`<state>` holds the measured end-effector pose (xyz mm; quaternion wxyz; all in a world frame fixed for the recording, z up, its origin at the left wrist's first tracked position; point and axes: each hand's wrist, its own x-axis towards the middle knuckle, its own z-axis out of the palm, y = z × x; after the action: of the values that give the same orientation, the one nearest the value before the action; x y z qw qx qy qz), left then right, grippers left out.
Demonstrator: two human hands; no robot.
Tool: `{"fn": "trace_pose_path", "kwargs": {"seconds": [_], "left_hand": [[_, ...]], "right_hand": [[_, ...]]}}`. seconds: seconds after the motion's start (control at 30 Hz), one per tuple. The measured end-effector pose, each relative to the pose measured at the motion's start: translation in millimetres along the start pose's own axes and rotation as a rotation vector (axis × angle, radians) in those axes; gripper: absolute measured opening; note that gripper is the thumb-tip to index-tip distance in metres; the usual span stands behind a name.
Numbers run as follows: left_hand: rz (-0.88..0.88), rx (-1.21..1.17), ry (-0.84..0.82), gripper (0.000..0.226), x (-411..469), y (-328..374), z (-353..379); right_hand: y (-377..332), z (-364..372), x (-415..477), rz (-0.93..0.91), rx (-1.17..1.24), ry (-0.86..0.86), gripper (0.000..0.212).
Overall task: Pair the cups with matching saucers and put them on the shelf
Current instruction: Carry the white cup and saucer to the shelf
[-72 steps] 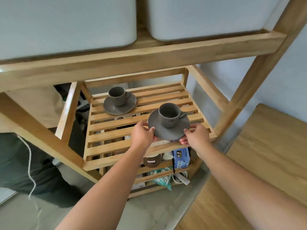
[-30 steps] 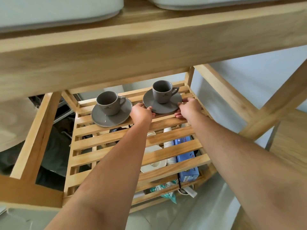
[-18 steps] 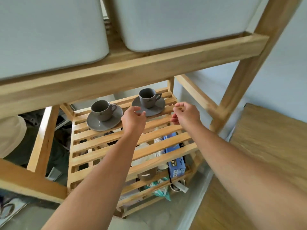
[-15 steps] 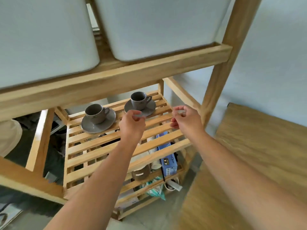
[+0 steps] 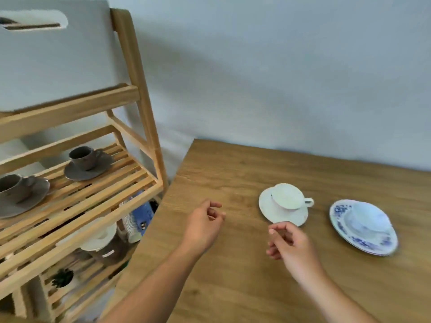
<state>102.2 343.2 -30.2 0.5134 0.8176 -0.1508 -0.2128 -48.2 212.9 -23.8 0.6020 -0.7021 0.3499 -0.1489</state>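
Our fingers are loosely curled and hold nothing: the left hand (image 5: 205,226) hovers over bare wood with its fingertips half folded toward the palm, and the right hand (image 5: 289,244) hangs just short of the near rim of the white saucer (image 5: 270,212), not touching it as far as we can tell. A moment ago both hands were on the second grey set at the back of the shelf; now they have let go of it and swung over to the table (image 5: 233,287). That leaves 2 grey cups on grey saucers on the slatted shelf (image 5: 98,201), one grey cup (image 5: 82,157) further back and the other grey cup (image 5: 11,188) at the left edge of view. We judge those 2 pairs done. Still on the table are the white cup (image 5: 288,197), sitting on its white saucer, and well to its right a blue-patterned saucer (image 5: 342,226) carrying a pale cup (image 5: 366,219), blurred. The white set looks like our next pick.
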Motion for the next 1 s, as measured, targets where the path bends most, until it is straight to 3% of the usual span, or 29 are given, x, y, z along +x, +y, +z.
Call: {"fn": "trace_pose_path", "kwargs": {"seconds": [0.17, 0.3, 0.5, 0.8, 1.0], "left_hand": [[-0.059, 0.056, -0.150, 0.031, 7.8, 16.4, 72.3], [-0.112, 0.069, -0.156, 0.049, 25.8, 25.6, 102.9], [-0.190, -0.028, -0.133, 0.032, 48.0, 32.1, 123.0], [-0.120, -0.076, -0.084, 0.031, 52.3, 25.7, 127.9], [-0.126, -0.172, -0.014, 0.030, 47.5, 26.4, 89.9]], "right_hand": [[28.9, -65.3, 18.4, 0.076, -0.056, 0.205, 0.009], [37.6, -82.0, 51.6, 0.145, -0.078, 0.231, 0.015], [35.3, -83.3, 85.7, 0.196, 0.017, 0.223, 0.024], [29.4, -77.5, 102.5, 0.170, -0.035, 0.172, 0.020], [8.7, -54.7, 103.7, 0.108, -0.036, 0.088, 0.011]]}}
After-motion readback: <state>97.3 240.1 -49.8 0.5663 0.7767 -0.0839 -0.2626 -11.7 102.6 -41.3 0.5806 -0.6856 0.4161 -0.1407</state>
